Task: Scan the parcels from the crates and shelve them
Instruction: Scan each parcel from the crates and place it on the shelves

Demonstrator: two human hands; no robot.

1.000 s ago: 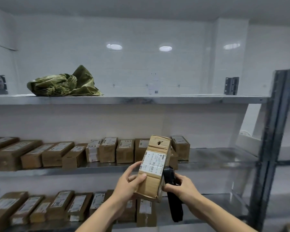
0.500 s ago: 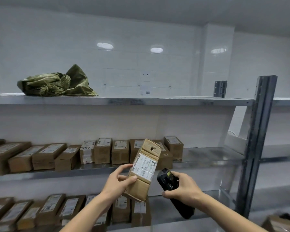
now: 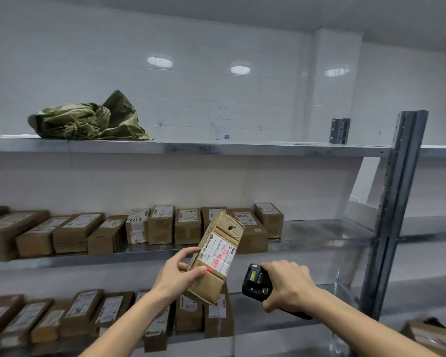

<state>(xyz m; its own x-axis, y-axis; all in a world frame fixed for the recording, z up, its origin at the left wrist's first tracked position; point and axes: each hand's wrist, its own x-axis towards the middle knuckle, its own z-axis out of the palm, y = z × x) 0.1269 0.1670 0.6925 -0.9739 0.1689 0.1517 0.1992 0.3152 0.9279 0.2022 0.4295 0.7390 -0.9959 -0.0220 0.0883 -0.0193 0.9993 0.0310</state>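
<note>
The parcel (image 3: 215, 258) is held up in front of the middle shelf (image 3: 319, 242), tilted with its top leaning right and its white label (image 3: 218, 254) turned toward the scanner (image 3: 256, 282). That tilt looks deliberate: it faces the barcode to the beam, and a red line (image 3: 218, 261) does lie across the label. The scanner sits just right of the parcel, apart from it, its window aimed left at the label.

The left hand (image 3: 179, 275) grips the parcel by its near left edge, thumb on the front just below the label and fingers curled round the back, which keeps the print uncovered. The right hand (image 3: 287, 286) is wrapped tightly round the scanner's handle, fingers closed over it; whether a finger presses a trigger cannot be told.

Behind, boxes (image 3: 162, 224) stand in a row on the middle shelf, with bare metal at their right end, probably where this parcel goes once read. More boxes fill the lower shelf (image 3: 281, 328).
</note>
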